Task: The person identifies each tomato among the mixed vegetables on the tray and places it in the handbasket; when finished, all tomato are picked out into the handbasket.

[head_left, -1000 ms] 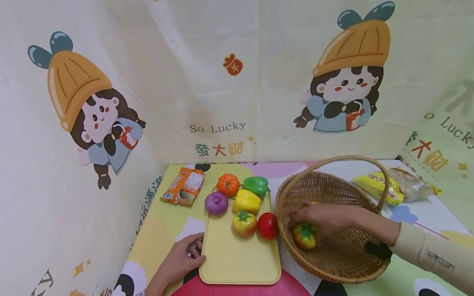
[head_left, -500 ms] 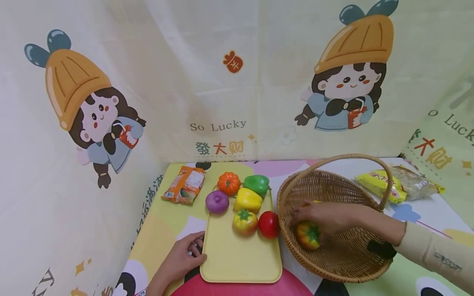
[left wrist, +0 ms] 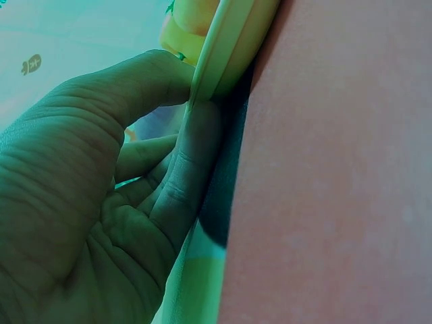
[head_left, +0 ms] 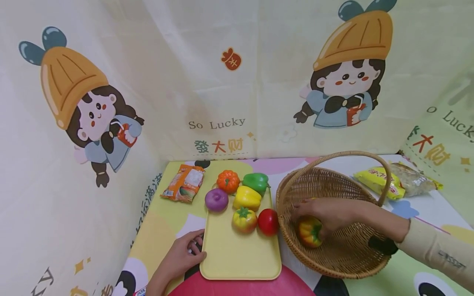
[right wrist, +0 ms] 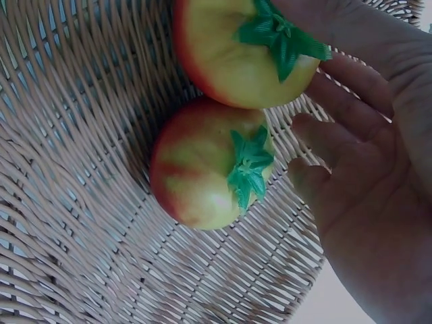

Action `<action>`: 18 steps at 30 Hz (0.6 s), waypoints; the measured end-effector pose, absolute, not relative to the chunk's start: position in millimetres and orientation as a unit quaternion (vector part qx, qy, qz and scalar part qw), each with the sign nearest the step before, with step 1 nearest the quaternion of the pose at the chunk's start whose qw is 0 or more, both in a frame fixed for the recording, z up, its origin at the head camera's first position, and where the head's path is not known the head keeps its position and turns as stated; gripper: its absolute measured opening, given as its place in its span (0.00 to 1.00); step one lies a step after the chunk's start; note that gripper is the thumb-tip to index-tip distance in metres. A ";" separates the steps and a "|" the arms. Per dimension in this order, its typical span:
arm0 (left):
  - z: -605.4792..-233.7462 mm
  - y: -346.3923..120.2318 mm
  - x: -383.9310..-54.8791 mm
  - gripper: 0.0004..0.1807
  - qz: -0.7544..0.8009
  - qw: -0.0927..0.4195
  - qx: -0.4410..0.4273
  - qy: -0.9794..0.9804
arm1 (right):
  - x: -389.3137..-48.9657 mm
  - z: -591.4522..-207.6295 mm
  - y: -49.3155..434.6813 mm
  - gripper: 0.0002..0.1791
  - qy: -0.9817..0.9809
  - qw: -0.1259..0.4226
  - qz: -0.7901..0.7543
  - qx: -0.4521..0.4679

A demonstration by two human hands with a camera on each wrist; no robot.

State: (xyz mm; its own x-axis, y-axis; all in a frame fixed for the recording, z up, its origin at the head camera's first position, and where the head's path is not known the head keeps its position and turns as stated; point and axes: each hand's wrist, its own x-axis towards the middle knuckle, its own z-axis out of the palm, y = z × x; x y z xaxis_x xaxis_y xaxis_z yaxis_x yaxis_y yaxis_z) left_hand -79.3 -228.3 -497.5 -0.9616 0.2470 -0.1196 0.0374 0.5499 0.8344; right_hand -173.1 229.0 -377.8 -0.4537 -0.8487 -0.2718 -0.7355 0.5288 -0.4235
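My left hand (head_left: 181,254) pinches the left rim of the pale yellow tray (head_left: 240,263), thumb above and fingers below, as the left wrist view shows. Inside the wicker basket (head_left: 355,250), my right hand (head_left: 329,216) grips a red-and-yellow toy tomato (head_left: 309,234) between thumb and fingers. A second such tomato (right wrist: 209,165) lies against it in the right wrist view; from the head, the hand mostly hides it. On the tray are a yellow-and-red tomato (head_left: 244,220), a plain red one (head_left: 268,222), a yellow pepper (head_left: 247,198) and a green pepper (head_left: 256,182).
A purple onion (head_left: 216,200) and a small orange pumpkin (head_left: 228,181) sit at the tray's far left corner. Behind them lies an orange snack packet (head_left: 184,183). A yellow packet (head_left: 381,183) and a clear one lie right of the basket, whose handle arches above it.
In the basket, the tomato under my right hand has turned, its green leaves shifting right. The left hand stays at the tray rim. The head view has shifted slightly.
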 end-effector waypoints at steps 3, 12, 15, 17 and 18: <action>-497.8 -228.9 -79.9 0.35 0.468 0.113 0.081 0.873 | -174.4 -373.6 227.9 0.42 0.844 0.225 -0.125 -0.471; -494.3 -232.4 -80.3 0.36 0.472 0.104 0.084 0.871 | -166.2 -346.8 232.2 0.34 0.864 0.159 -0.232 -0.417; -494.8 -232.7 -79.1 0.36 0.476 0.111 0.086 0.868 | -150.2 -335.9 231.1 0.33 0.874 0.101 -0.269 -0.393; -495.2 -232.4 -80.3 0.36 0.471 0.114 0.091 0.870 | -136.1 -329.4 228.1 0.33 0.882 0.052 -0.284 -0.373; -495.4 -231.9 -81.8 0.35 0.469 0.113 0.094 0.871 | -128.4 -326.3 225.5 0.33 0.885 0.029 -0.291 -0.362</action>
State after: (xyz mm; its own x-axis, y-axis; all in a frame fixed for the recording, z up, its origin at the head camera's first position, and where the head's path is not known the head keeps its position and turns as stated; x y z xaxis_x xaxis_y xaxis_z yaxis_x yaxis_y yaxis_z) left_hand -81.8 -231.9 -495.4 -0.9566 0.2706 -0.1083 0.0584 0.5422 0.8382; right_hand -128.4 225.5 -326.3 -0.7360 -0.6578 0.1601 -0.6243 0.5681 -0.5361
